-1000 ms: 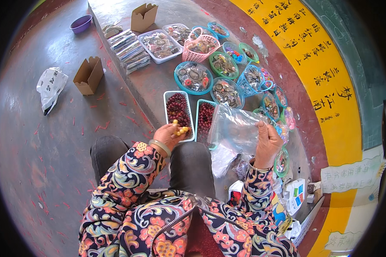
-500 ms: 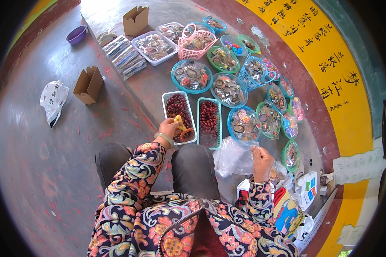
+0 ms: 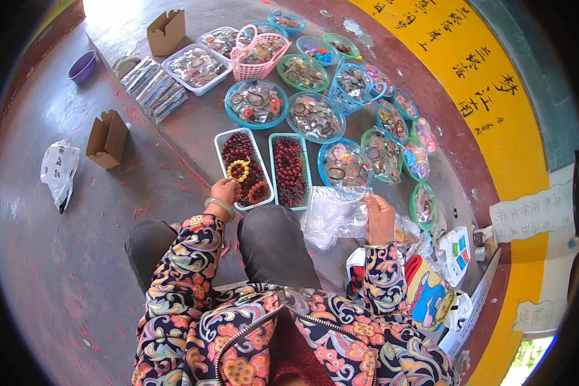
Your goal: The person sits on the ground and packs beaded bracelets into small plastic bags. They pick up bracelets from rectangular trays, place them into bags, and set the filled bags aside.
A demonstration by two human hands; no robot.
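My left hand [image 3: 225, 191] rests at the near edge of a white rectangular tray [image 3: 221, 137] filled with dark red bead bracelets. A yellow bead bracelet [image 3: 238, 168] and an orange one [image 3: 258, 192] lie on top of the beads just beyond its fingers; whether it still touches the yellow one I cannot tell. My right hand [image 3: 379, 217] pinches a crumpled clear plastic bag [image 3: 336, 215] that hangs over the floor beside my knee. A green rectangular tray [image 3: 290, 168] of red beads sits between the two hands.
Round blue and green baskets [image 3: 256, 101] of packed bracelets, a pink basket [image 3: 258, 49] and a white tray [image 3: 195, 65] spread over the floor ahead. Two cardboard boxes [image 3: 107, 137], a white bag [image 3: 59, 171] and a purple bowl [image 3: 82, 66] lie at left. Colourful bags [image 3: 431, 296] sit at right.
My left hand carried the yellow bracelet down to the white tray of dark beads. My right hand lowered the clear plastic bag from in front of the trays toward my knee.
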